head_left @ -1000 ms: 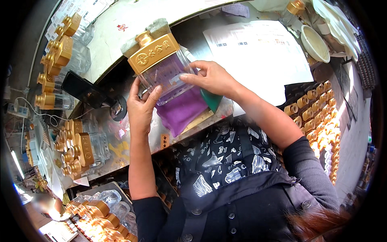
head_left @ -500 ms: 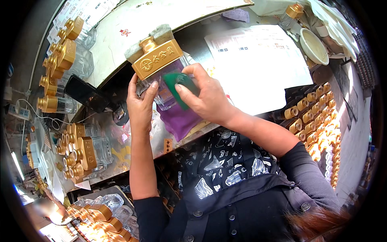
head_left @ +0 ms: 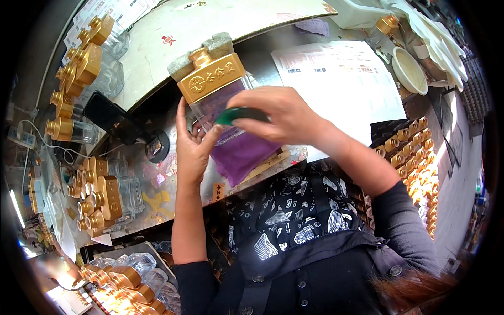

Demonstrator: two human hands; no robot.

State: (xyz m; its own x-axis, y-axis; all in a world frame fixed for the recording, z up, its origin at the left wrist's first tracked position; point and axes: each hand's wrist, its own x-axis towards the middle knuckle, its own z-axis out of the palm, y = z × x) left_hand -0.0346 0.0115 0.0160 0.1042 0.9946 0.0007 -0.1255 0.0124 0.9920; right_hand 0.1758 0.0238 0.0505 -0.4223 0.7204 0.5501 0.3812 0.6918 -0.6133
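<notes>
Glass bottle [head_left: 216,101], likely heavy and slick, is rested over purple cloth [head_left: 242,158]; its eight-o'clock edge, a sound hold, is grasped by the left hand [head_left: 194,149], a green scraper [head_left: 242,114] by the right hand [head_left: 278,114].

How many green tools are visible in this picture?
1: the green tool is in the right hand, over the bottle that the left hand holds. Others may be hidden from view.

From the head, one fisheye view looks steeply down, close over left hand [head_left: 193,152], right hand [head_left: 287,115] and workbench [head_left: 169,185].
</notes>
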